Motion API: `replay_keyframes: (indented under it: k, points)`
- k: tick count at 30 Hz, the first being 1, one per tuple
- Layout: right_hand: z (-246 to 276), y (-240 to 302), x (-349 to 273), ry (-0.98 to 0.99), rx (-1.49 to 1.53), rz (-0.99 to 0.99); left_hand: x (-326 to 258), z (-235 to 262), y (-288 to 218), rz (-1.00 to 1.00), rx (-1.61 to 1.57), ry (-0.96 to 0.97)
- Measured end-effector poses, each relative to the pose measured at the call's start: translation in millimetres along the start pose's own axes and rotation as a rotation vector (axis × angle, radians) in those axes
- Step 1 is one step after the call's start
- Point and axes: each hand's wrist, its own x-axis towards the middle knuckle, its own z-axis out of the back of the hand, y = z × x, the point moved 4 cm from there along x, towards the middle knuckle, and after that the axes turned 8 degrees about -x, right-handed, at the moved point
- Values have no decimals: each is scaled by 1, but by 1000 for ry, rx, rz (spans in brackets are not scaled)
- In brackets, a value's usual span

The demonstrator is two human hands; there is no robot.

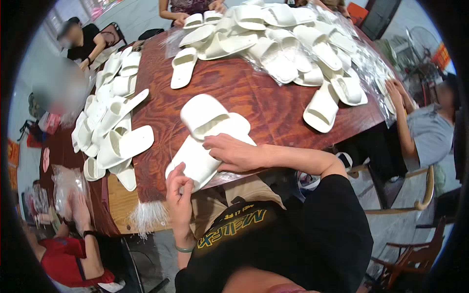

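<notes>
A pair of white slide slippers lies on the table in front of me. The upper slipper (202, 112) rests partly over the other slipper (241, 126), its strap pointing away and its heel toward me. My left hand (180, 193) is at the heel, fingers bent and closed against its edge. My right hand (237, 152) reaches across from the right, its fingers curled over the slippers' side near the middle. The fingertips are partly hidden. Beyond my hands, a single slipper (183, 68) lies by itself on the tabletop.
A large pile of slippers (273, 41) with clear plastic bags covers the table's (161, 110) far side. Another slipper pile (115, 112) stands at left, near thin white strands (149, 214). Co-workers sit around; one at lower left handles a clear bag (71, 188). Wooden chairs (415, 249) stand right.
</notes>
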Motion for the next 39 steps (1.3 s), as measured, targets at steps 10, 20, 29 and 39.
replay_keyframes:
  k: [10,20,29,39]
  points:
    - [66,-80,-30,324,-276,-274,34,0,22,-243,192,149]
    - [48,36,15,134,237,-290,3,2,-34,-285,370,-1]
    - [17,48,2,-171,846,-673,-9,-43,-19,-207,95,187]
    - [1,5,-24,-169,1327,-893,-5,-21,13,81,30,71]
